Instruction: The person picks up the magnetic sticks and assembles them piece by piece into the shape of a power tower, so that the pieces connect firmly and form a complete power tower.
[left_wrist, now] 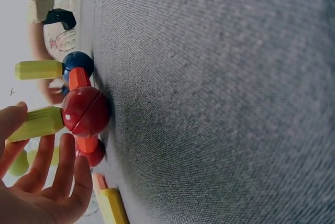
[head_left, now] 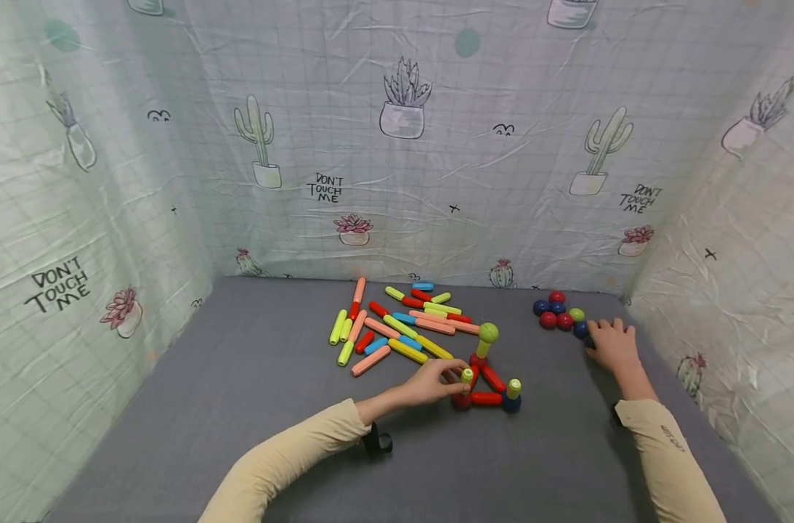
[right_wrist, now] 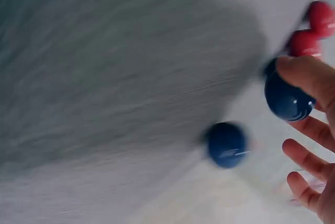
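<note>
My left hand (head_left: pixel 432 383) pinches a yellow-green rod (left_wrist: pixel 39 123) between thumb and forefinger. That rod stands upright in a red ball (left_wrist: pixel 85 111), one corner of a triangle on the table. Red rods (head_left: pixel 487 398) join this corner to a dark blue ball (head_left: pixel 511 402) and another red ball (head_left: pixel 478 360). A second yellow-green rod (head_left: pixel 514 388) rises from the blue corner. The back corner's rod carries a green ball (head_left: pixel 489 333). Far to the right, my right hand (head_left: pixel 614 347) holds a dark blue ball (right_wrist: pixel 288 97) between thumb and fingers.
Several loose red, blue and green balls (head_left: pixel 565 321) cluster beside the right hand. Loose rods (head_left: pixel 406 351) in yellow, pink, red and blue lie scattered behind the left hand. A printed curtain (head_left: pixel 397 181) hangs around the grey table (head_left: pixel 253 363).
</note>
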Motion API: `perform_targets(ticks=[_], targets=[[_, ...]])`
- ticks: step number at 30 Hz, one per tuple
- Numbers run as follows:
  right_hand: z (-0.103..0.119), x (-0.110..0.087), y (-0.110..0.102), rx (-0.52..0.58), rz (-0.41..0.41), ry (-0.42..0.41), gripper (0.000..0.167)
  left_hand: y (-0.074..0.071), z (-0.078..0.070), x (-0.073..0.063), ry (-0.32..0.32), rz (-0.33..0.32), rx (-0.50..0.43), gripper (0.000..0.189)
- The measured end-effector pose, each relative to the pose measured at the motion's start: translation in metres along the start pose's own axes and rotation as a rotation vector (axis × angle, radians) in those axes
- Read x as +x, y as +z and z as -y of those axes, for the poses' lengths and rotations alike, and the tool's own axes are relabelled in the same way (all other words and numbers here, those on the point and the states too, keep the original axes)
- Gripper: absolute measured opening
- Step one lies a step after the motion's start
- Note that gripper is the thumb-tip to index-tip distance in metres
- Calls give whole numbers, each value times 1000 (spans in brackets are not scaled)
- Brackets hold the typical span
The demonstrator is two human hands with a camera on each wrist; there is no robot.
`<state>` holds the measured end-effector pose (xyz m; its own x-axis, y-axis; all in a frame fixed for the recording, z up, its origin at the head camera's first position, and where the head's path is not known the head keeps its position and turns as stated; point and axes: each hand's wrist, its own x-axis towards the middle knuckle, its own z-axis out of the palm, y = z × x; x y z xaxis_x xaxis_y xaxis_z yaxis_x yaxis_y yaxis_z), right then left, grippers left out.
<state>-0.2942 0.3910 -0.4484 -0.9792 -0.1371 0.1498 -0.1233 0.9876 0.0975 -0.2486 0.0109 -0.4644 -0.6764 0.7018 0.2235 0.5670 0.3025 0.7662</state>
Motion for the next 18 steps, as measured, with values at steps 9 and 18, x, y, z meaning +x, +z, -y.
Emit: perform_targets(ticks=[9, 18], targets=[[106, -18, -73, 467, -335, -392, 34, 1, 2, 1, 13, -15, 10, 23], [180, -35, -83, 364, -194, -679, 40, 0, 1, 3, 54, -10, 3, 21]])
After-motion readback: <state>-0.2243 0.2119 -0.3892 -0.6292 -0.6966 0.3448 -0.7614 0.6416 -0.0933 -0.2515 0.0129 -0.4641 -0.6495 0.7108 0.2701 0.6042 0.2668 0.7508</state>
